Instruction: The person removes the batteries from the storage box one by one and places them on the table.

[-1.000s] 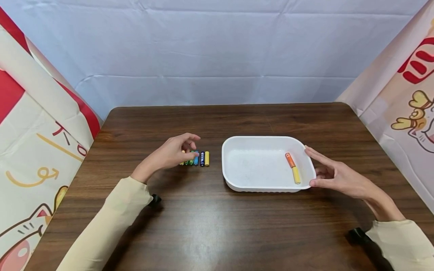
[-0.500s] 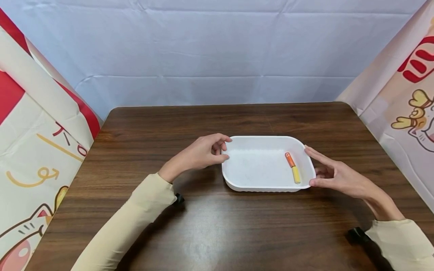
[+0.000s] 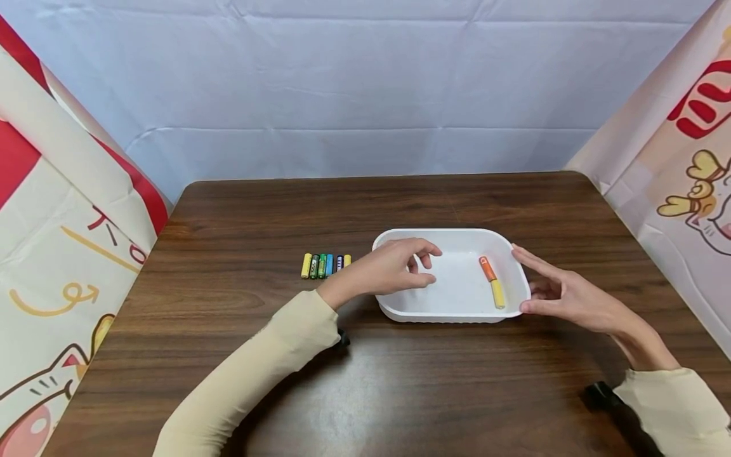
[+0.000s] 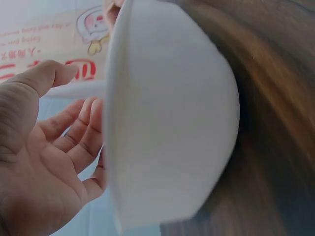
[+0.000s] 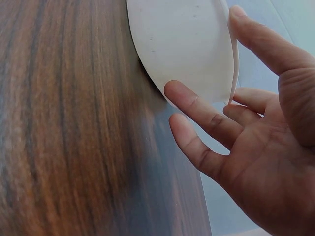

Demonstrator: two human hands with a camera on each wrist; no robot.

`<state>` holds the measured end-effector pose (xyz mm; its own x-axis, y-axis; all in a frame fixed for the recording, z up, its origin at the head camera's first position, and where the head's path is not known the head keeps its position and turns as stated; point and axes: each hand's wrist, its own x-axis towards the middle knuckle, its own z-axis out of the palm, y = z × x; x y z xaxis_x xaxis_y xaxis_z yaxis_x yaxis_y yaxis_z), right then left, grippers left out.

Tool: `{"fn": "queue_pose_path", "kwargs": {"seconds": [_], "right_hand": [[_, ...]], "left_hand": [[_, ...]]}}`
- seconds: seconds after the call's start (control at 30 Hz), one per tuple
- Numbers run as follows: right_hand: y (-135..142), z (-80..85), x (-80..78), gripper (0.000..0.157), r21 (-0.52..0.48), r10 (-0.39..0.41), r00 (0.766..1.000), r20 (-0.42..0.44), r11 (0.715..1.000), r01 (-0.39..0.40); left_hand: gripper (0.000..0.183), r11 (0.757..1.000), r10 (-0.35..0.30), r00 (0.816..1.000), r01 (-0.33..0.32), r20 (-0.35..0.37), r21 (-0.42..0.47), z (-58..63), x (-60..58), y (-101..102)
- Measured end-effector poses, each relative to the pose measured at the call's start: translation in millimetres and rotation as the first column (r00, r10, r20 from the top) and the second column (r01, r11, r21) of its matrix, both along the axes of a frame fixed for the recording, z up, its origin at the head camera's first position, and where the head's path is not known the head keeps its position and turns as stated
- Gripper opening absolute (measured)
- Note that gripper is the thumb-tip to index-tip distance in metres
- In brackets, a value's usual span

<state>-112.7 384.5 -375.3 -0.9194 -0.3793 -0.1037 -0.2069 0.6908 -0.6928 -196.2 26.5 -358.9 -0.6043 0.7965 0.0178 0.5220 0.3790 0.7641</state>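
My left hand (image 3: pixel 394 266) hovers over the left part of a white plastic basin (image 3: pixel 451 314), thumb and fingers loosely bent and apart. Nothing shows between them in the left wrist view, where the hand (image 4: pixel 49 162) is beside the basin's rim. Inside the basin, near its right end, an orange battery (image 3: pixel 487 268) and a yellow battery (image 3: pixel 499 295) lie end to end. My right hand (image 3: pixel 571 298) touches the basin's right end with spread fingers. In the right wrist view its thumb (image 5: pixel 266 39) meets the rim, while other fingers extend along the outer wall.
Left of the basin, several batteries (image 3: pixel 322 266) lie side by side in a row, partly behind the left wrist. The brown wooden table (image 3: pixel 365 393) ends at a pale cloth backdrop (image 3: pixel 365 95), with printed cloths on both sides.
My left hand has moved right, from the battery row, past the basin's left rim to above its inside. The battery row shows again. The right hand and the basin have stayed in place.
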Motion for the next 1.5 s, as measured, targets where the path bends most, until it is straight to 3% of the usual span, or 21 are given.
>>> {"fn": "queue_pose_path", "kwargs": {"seconds": [0.3,0.47,0.73,0.9,1.03,1.17,1.27,1.5], "right_hand": [[-2,-0.2,-2.2,0.097,-0.018,0.011,1.000,-0.004,1.000,-0.011],[-1,-0.7,-2.6,0.095,-0.026,0.022,1.000,-0.019,0.999,-0.022],[-1,0.4,-2.6,0.095,-0.038,0.025,1.000,-0.007,0.999,-0.025],[0,0.1,-2.9,0.094,-0.059,0.032,0.999,-0.005,0.998,-0.033],[0,-0.7,-3.0,0.094,-0.075,0.036,0.999,-0.003,0.997,-0.036],[0,-1.2,-2.5,0.095,-0.067,0.029,1.000,-0.010,0.997,-0.029],[0,-1.7,-2.3,0.094,-0.064,0.032,0.999,-0.022,0.997,-0.033],[0,-1.1,-0.3,0.093,-0.039,0.025,0.999,-0.020,0.999,-0.026]], "left_hand": [[0.041,0.998,-0.041,0.999,0.039,-0.036,-0.049,-7.6,-0.4,47],[0.039,0.991,-0.053,0.997,0.045,-0.055,-0.128,-11.2,2.2,72],[0.033,0.976,-0.025,0.996,0.005,-0.087,-0.217,-19.5,8.1,103],[0.038,0.962,-0.010,0.995,-0.018,-0.102,-0.272,-22.1,10.2,115],[0.042,0.965,0.005,0.998,-0.023,-0.066,-0.263,-21.6,9.5,120],[0.032,0.965,0.003,0.999,-0.015,-0.046,-0.260,-22.0,8.6,124],[0.029,0.956,-0.013,0.997,-0.009,-0.075,-0.294,-23.8,9.9,127],[0.049,0.923,-0.007,0.993,-0.040,-0.122,-0.382,-30.3,17.9,134]]}}
